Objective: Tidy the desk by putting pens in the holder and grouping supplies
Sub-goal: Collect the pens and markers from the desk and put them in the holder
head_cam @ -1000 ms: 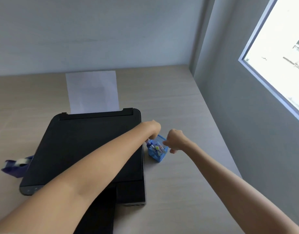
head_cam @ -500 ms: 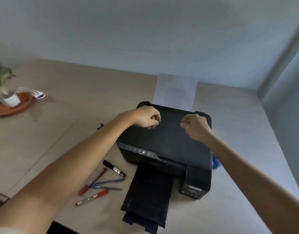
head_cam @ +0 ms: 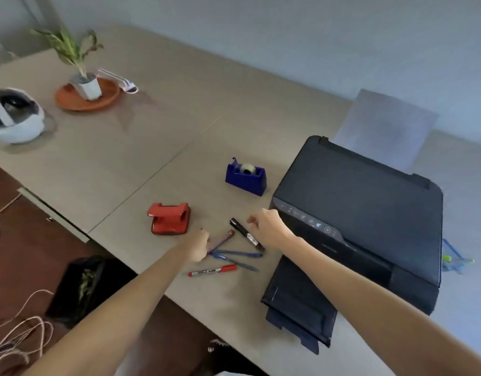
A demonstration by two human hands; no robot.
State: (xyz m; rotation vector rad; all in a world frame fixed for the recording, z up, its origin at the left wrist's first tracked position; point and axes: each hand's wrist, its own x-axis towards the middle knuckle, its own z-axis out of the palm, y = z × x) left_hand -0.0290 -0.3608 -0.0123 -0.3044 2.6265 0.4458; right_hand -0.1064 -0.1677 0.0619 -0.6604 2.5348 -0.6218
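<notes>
Several pens lie loose near the desk's front edge: a black marker [head_cam: 246,234], a red-capped pen [head_cam: 224,238], two blue pens [head_cam: 240,253] and a red marker [head_cam: 212,271]. My left hand [head_cam: 197,245] has its fingers curled over the near end of the red-capped pen, which still rests on the desk. My right hand [head_cam: 266,226] hovers loosely fisted over the black marker and holds nothing. The blue mesh pen holder [head_cam: 452,257] shows only partly behind the printer's right side. A red hole punch [head_cam: 169,218] and a blue tape dispenser [head_cam: 246,177] stand to the left of the printer.
A black printer [head_cam: 356,213] with an extended output tray [head_cam: 296,308] and paper at its back fills the right of the desk [head_cam: 141,147]. A potted plant on an orange saucer [head_cam: 87,96] and a white bowl [head_cam: 15,118] sit far left. Cables lie on the floor.
The view swung left from the pen holder to the loose pens. Both hands left the holder, crossed the printer and came down at the pens; my left hand now covers the red-capped pen's end.
</notes>
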